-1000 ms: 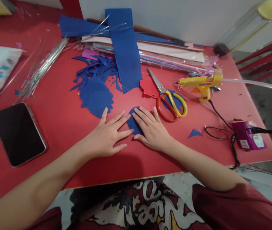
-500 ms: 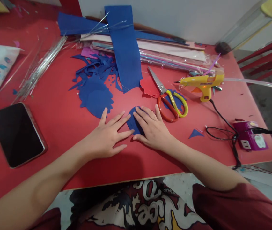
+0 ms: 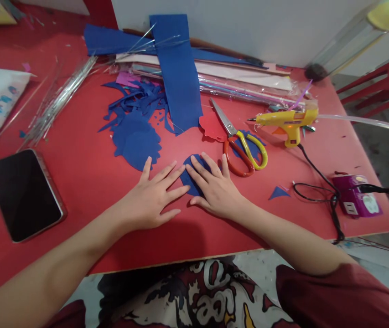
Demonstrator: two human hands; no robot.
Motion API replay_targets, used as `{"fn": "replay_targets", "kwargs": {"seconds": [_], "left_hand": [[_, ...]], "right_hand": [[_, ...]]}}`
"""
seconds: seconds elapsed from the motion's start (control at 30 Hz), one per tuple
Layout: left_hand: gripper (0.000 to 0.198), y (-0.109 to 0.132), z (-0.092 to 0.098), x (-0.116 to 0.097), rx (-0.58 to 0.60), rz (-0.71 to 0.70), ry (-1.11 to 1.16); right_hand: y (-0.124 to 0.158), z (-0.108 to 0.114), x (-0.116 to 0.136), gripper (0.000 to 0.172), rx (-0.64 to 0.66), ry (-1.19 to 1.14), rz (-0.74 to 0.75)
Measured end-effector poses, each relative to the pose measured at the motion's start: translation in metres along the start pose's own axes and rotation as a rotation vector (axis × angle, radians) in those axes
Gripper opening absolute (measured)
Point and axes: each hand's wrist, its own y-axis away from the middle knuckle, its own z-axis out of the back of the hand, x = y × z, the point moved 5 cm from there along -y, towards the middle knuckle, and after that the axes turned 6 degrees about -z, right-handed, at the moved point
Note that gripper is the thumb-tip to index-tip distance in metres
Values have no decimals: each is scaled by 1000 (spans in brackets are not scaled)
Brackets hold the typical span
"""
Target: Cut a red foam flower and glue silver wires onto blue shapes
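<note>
A rounded blue foam piece (image 3: 188,176) lies flat on the red table (image 3: 160,248), partly covered by my hands. My right hand (image 3: 216,187) rests palm down on it with fingers spread. From the left, my left hand (image 3: 156,196) lies flat and open, its fingertips touching the piece's left edge. Just beyond my left fingers are larger scalloped blue foam cutouts (image 3: 136,139). Scissors (image 3: 238,139) with one red and one yellow handle lie right of my right hand, over another blue cutout and beside a red scalloped piece (image 3: 210,127).
A yellow glue gun (image 3: 288,120) lies at the right, its black cord near a purple power box (image 3: 356,196). A phone (image 3: 25,193) lies at the left. Toward the back are silver wires (image 3: 59,100), blue scraps (image 3: 142,98) and a long blue foam strip (image 3: 178,77).
My right hand's fingers have shifted slightly left over the blue foam piece. The left hand stays in nearly the same place, and the camera view has tilted a little.
</note>
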Motion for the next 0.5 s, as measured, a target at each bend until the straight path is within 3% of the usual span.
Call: {"fn": "replay_targets", "kwargs": {"seconds": [0.17,0.37,0.5], "left_hand": [[68,1,0,3,-10,-1,1],[54,4,5,4,-78,-87,-117],[46,5,8,4,-125,-114,-191]], "right_hand": [[0,-2,1,86,22,8,8],[1,1,-1,79,-6,-17,10],[4,7,1,63,-80,-49,80]]}}
